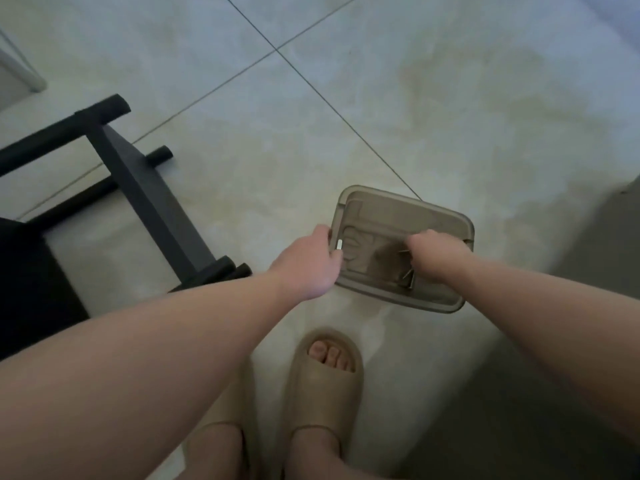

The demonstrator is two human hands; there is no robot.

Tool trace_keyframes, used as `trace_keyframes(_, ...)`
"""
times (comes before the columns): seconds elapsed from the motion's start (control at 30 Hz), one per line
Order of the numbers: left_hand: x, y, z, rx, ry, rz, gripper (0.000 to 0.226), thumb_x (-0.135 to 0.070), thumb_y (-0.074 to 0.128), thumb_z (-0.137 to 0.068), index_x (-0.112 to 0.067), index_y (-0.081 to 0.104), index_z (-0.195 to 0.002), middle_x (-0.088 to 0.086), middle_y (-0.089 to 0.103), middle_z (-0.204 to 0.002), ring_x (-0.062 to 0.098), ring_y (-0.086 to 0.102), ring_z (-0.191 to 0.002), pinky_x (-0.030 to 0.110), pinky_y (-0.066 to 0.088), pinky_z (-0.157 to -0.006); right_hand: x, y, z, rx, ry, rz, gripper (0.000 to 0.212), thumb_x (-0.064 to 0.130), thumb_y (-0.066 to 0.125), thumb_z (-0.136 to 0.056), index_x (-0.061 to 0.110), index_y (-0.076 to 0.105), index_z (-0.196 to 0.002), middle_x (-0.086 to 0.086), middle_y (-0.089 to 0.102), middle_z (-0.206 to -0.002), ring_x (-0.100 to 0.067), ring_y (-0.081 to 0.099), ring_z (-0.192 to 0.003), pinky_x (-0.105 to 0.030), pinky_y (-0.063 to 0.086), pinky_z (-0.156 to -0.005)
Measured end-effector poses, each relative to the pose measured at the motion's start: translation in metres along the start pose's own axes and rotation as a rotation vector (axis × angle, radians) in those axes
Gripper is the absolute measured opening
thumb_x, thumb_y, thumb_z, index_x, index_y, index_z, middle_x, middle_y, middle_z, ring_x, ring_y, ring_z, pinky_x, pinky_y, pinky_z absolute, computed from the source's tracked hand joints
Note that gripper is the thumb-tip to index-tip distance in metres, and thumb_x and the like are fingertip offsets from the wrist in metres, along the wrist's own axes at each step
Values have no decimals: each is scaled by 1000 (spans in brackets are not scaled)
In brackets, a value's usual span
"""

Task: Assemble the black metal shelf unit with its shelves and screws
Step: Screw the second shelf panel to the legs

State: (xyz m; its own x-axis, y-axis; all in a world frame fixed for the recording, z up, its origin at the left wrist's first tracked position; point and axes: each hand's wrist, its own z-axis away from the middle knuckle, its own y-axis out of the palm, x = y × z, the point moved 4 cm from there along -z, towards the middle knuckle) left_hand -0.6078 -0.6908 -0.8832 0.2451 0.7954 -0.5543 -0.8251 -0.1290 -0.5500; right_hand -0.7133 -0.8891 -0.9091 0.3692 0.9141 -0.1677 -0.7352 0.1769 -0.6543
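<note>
At the left, the black metal shelf frame (145, 188) lies on the pale tiled floor (381, 98), well apart from both hands. It is one frame, made of one flat matte bar and several round tubes with blunt ends. To its right, the left hand (308, 265) grips the left rim of one plastic box (408, 213), with the fingers curled over the edge and the thumb on the near side. The box is shallow, rectangular with rounded corners, and of smoky brown half-clear plastic; it stands on the floor. Inside it, near the front right corner, lie a few thin metal screws (408, 275); they are too small and blurred to count exactly. The right hand (436, 254) reaches down into the box just above these screws. Its fingers are hidden under the hand, so I cannot tell if they are apart or pinch something. Below the box are two beige foam slippers (322, 393) with smooth surface, the left one partly hidden by the left arm.
</note>
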Motion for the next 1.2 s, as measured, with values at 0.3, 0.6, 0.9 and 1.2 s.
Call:
trace_keyframes(0.3,0,12,-4,-5,-21,214,23,-33,45,-102,-20,47,-122,12,69,-101,34,65,-90,37,48,-75,-2,20,-30,-53,4,12,31,8,44,-101,12,57,-128,-16,62,-123,-37,63,-109,-44,55,-86)
trace_keyframes(0.6,-13,-57,48,7,21,-45,46,-38,47,-102,-19,40,-144,8,61,-129,28,56,-116,32,42,-90,8,-62,49,-253,30,-231,10,28,54,-94,20,52,-100,-12,66,-109,-34,64,-99,-39,52,-78)
trace_keyframes(0.9,22,-154,156,-166,-58,-135,40,-36,53,-100,-21,48,-136,2,60,-131,24,56,-119,34,44,-98,108,-156,150,-419,-208,-391,17,18,53,-100,18,63,-114,-9,67,-110,-33,62,-103,-36,49,-80)
trace_keyframes(1.2,91,-171,160,-154,-226,185,19,-25,55,-100,-10,65,-105,12,69,-102,32,67,-89,39,54,-81,203,-158,156,-194,-414,-598,25,8,50,-94,26,66,-87,-1,67,-80,-15,64,-66,-29,54,-67)
